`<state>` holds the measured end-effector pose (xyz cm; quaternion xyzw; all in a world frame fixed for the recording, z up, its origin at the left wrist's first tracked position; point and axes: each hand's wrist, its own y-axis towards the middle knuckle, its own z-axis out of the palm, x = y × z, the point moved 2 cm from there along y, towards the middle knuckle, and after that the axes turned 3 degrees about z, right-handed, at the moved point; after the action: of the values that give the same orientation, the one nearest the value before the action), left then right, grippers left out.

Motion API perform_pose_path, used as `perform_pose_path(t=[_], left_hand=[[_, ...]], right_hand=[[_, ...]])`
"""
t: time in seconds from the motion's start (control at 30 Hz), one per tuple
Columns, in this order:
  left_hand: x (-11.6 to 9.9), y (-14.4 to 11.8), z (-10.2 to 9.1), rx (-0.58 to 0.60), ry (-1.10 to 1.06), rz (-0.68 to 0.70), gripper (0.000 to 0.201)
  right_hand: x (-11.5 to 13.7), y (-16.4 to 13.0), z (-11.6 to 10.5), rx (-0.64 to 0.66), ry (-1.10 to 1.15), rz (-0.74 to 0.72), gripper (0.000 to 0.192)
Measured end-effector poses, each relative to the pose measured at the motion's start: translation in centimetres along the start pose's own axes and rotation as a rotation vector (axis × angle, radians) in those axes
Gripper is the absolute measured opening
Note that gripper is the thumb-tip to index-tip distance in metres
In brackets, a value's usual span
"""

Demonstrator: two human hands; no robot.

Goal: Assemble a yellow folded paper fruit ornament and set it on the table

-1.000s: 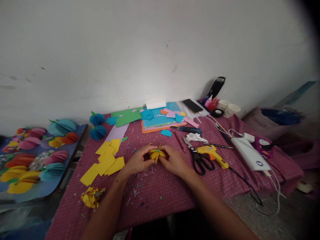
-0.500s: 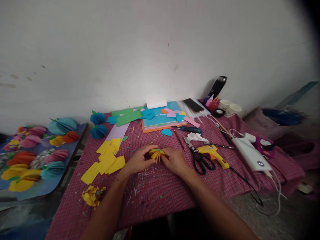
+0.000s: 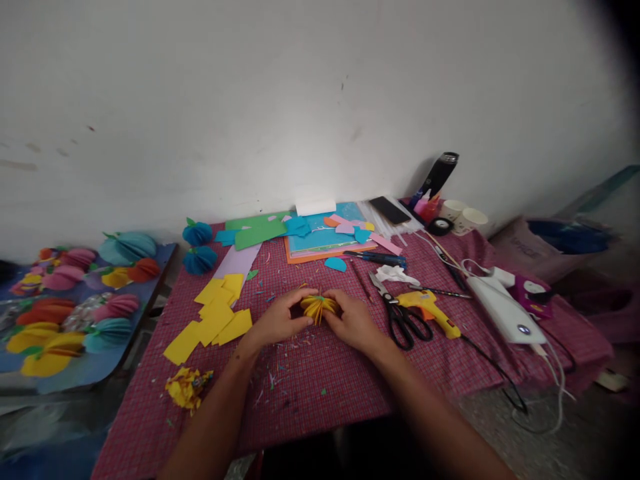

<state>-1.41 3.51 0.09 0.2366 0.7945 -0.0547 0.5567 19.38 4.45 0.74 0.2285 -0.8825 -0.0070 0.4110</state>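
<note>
A small yellow paper pumpkin [image 3: 319, 308], made of fanned folds with a green bit on top, is held upright between my two hands over the table. My left hand [image 3: 281, 319] grips its left side with thumb and fingers. On the other side, my right hand [image 3: 354, 321] pinches the folds, its fingertips partly behind them. Yellow paper pieces [image 3: 217, 320] lie left of my left hand. Scissors [image 3: 400, 317] with black handles and a yellow glue gun [image 3: 430, 310] rest to the right of my right hand.
Finished paper pumpkins [image 3: 125, 247] fill a blue board at left; two blue ones [image 3: 199, 260] stand at the table's back left. Coloured sheets [image 3: 325, 250], a phone [image 3: 390, 210], paper cups [image 3: 470, 220], a black bottle [image 3: 440, 173] and a white power bank [image 3: 505, 310] with cables lie behind and right.
The yellow pumpkin's folds are spread wider and rounder between my hands. My right hand's fingers have shifted slightly on its side. The view has moved a little.
</note>
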Motion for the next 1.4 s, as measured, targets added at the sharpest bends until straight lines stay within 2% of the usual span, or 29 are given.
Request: perform_pose_path(t=[0.17,0.3,0.57,1.03,1.2,1.4], left_hand=[[-0.2,0.1,0.1,0.003,-0.013,0.001,0.063],[-0.5,0.2,0.5,-0.01,-0.018,-0.027,0.064],[-0.5,0.2,0.3,-0.023,0.027,-0.035,0.072],[-0.7,0.2,0.3,0.016,0.0,-0.028,0.065],[-0.8,0.2,0.2,0.017,0.037,-0.005,0.063],[-0.8,0.0,0.2,0.042,0.003,-0.027,0.066]], right_hand=[[0.4,-0.6,-0.8,0.012,0.076,-0.043,0.044],[0.5,-0.4,-0.4,0.004,0.061,-0.003,0.052],[0.5,-0.3,0.0,0.0,0.072,-0.004,0.045],[0.3,-0.3,-0.1,0.016,0.108,-0.001,0.045],[-0.1,-0.2,0.2,0.004,0.08,0.03,0.037],[-0.2,0.3,0.9,-0.012,0.007,0.037,0.012]])
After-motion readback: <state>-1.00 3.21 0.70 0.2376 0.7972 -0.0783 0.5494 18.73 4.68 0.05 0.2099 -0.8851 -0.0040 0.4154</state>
